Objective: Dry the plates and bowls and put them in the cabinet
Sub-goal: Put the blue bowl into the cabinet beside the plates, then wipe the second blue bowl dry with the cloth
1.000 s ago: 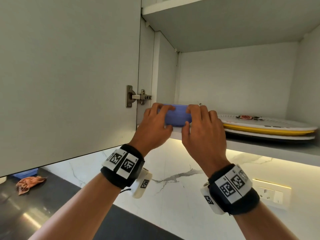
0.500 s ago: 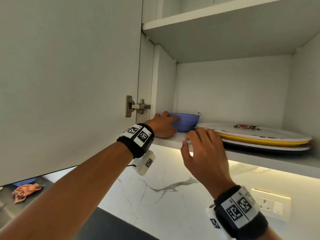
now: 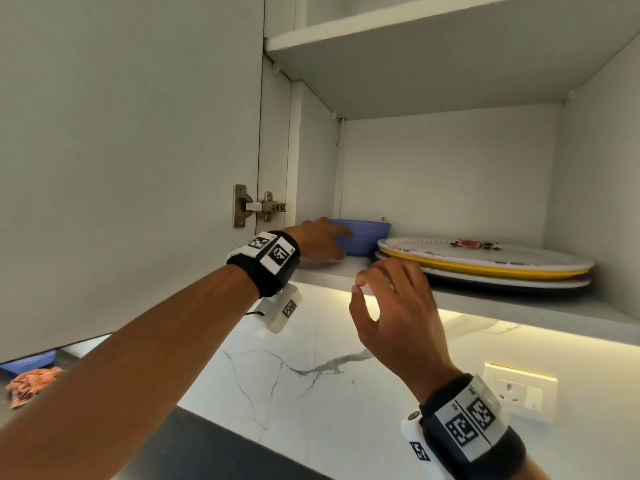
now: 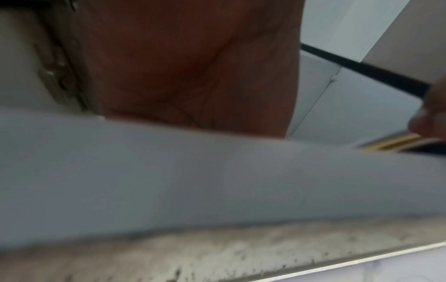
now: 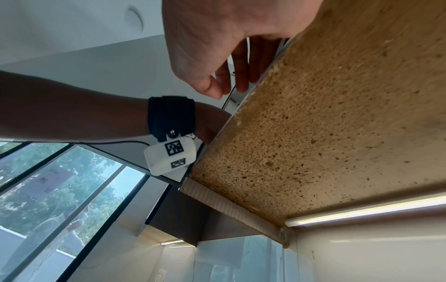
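A blue bowl [image 3: 369,237] stands on the lower cabinet shelf [image 3: 485,303], at the left of a stack of plates [image 3: 485,263] topped by a floral one. My left hand [image 3: 330,242] reaches over the shelf edge, its straight fingers lying against the bowl's left side. My right hand [image 3: 372,282] hovers in front of the shelf edge with relaxed fingers and holds nothing; the right wrist view shows it [image 5: 224,82] just as empty. The left wrist view is blurred: a palm [image 4: 193,66], the shelf front [image 4: 217,181] and the plates' rims [image 4: 391,146].
The open cabinet door [image 3: 121,150] hangs on a hinge [image 3: 258,207] close to my left arm. An upper shelf [image 3: 415,29] sits above. Below are a marble backsplash [image 3: 311,368], a wall socket [image 3: 519,391], an orange cloth [image 3: 33,382] and a blue dish [image 3: 31,362] on the dark counter.
Both hands held the bowl at the shelf edge. My right hand has let go and drawn back. My left hand has slid the bowl deeper onto the shelf, beside the plates.
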{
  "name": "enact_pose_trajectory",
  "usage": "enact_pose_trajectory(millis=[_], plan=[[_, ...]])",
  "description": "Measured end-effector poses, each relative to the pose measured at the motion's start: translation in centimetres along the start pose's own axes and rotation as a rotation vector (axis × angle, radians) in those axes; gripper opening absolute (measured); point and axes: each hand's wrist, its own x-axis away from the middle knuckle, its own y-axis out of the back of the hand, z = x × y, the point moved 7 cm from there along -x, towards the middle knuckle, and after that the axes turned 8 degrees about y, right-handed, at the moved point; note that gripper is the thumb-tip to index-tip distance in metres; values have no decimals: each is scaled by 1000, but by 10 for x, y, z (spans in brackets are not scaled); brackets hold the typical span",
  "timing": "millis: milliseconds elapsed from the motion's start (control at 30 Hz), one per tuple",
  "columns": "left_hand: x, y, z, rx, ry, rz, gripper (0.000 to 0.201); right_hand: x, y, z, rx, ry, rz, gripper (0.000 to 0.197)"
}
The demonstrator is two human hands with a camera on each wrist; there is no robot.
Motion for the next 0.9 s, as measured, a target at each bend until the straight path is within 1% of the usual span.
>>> enact_pose_trajectory(millis=[100,200,267,333,367,400,433,467,500,600,633,667,733,800,833,900], plan=[[25,10,1,95,-64,-111,53,20,21,8,-71,8,-65,11],[72,22,5,269,-160,-279,40,49,33,13,-142,-25,-26,10],[107,15,10,398,-225,-424,32,76,32,14,-187,-91,61,11],[148,-5,21,512,-175,-519,33,112,33,17,-233,-201,170,10],[163,-10,26,544,-137,-549,36,123,27,14,-262,-244,247,10],[178,-39,29,587,-118,-518,38,162,23,21,-306,-321,364,9],[191,-51,29,627,-157,-531,39,180,18,23,-338,-346,446,9],[199,-75,30,673,-184,-497,35,209,14,31,-387,-379,561,9],[205,-105,31,737,-164,-422,27,242,9,41,-445,-416,681,11],[219,-208,33,779,-24,-165,3,334,5,86,-591,-408,1059,30],[227,-242,35,760,19,-84,4,360,8,103,-609,-401,1164,34],[236,-273,38,748,57,-8,8,382,12,116,-607,-396,1234,37],[251,-330,45,735,111,126,14,419,19,137,-565,-392,1334,44],[265,-380,49,714,171,281,18,446,23,151,-524,-419,1405,46],[273,-404,51,701,208,365,19,456,24,157,-508,-425,1417,44],[289,-443,52,671,250,508,15,470,28,162,-479,-462,1378,34]])
